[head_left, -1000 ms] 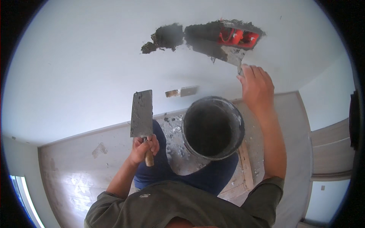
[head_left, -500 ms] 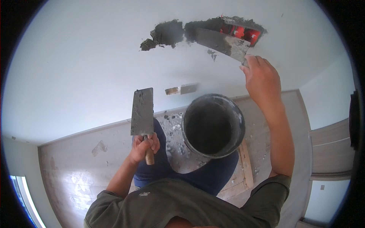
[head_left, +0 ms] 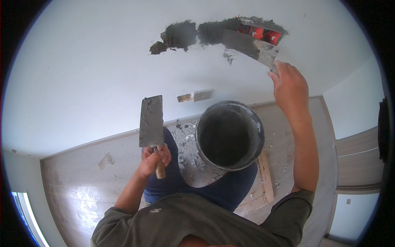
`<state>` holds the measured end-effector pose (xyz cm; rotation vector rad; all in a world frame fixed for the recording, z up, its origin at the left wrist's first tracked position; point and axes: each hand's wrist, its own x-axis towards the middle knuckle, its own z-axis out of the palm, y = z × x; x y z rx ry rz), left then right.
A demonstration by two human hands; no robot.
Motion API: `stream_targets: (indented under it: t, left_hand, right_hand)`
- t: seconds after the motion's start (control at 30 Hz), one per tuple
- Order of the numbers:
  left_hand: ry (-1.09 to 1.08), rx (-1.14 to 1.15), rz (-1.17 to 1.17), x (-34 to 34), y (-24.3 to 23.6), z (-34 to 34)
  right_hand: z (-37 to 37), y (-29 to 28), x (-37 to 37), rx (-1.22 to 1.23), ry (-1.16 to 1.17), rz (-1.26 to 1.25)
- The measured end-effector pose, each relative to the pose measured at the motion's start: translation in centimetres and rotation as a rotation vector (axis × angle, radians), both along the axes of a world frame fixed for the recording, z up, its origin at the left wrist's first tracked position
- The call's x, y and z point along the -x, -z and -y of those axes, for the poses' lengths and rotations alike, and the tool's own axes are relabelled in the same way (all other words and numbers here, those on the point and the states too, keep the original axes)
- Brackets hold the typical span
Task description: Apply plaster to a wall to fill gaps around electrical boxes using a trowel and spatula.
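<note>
grips the left trowel (head_left: pixel 151 123) by its wooden handle (head_left: pixel 160 169) in the left hand (head_left: pixel 154 159), fingers and thumb wrapped round it, and points the smeared grey blade up toward the white wall (head_left: pixel 94 78). with the right hand (head_left: pixel 291 84) clamped on the handle of the right trowel (head_left: pixel 247 47), reaches out and lays the long blade, dark toward the tip and paler near the hand, slantwise along the lower edge of the dark mortar (head_left: pixel 212 33), just below the red boxes (head_left: pixel 258 33) recessed in the wall; cannot tell how hard. faces more mortar (head_left: pixel 179 35) to the left, past a thin pale gap, and a grey smear (head_left: pixel 228 57) just under the blade; lower on the wall, faces a brown recess (head_left: pixel 184 98) with a grey plate (head_left: pixel 203 95) beside it. has the open bucket (head_left: pixel 254 123) near the right knee, streaked inside; cannot tell how full. wears blue trousers (head_left: pixel 164 189) and a dark shirt (head_left: pixel 181 214), knees apart over a floor (head_left: pixel 82 173) scattered with pale crumbs (head_left: pixel 189 136), with a wooden strip (head_left: pixel 266 177) near the right side of the bucket.
</note>
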<state>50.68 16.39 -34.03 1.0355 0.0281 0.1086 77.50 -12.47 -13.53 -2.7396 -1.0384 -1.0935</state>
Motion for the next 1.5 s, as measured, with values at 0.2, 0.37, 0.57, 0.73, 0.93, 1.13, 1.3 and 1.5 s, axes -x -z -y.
stream_targets:
  t: [0.2,0.37,0.57,0.73,0.93,1.13,1.3,1.5]
  left_hand:
    - [0.008,-0.003,0.005,0.0,0.0,-0.1]
    - [0.002,-0.018,0.008,0.1,0.1,-0.1]
    - [-0.017,0.022,0.004,0.1,-0.1,0.3]
    - [0.000,-0.010,-0.004,0.2,-0.1,-0.1]
    - [0.007,0.002,0.026,-0.3,-0.4,0.5]
    - [0.043,0.009,-0.013,-0.1,-0.1,0.5]
    - [0.057,-0.038,-0.026,0.1,-0.3,1.2]
    - [0.201,-0.072,-0.114,-0.6,-1.1,2.7]
  right_hand:
    - [0.6,0.1,-0.4,-0.026,0.027,-0.051]
    - [1.2,0.7,-0.6,-0.069,0.057,-0.098]
    - [2.2,1.5,-0.5,-0.132,0.020,-0.143]
    - [3.4,2.7,0.2,-0.219,-0.009,-0.235]
    - [4.3,3.4,-0.6,-0.245,-0.041,-0.194]
    - [5.5,2.5,-2.4,-0.236,-0.130,-0.114]
    - [6.0,1.2,-2.8,-0.223,-0.177,-0.052]
    - [8.5,4.7,-0.1,-0.614,-0.192,-0.904]
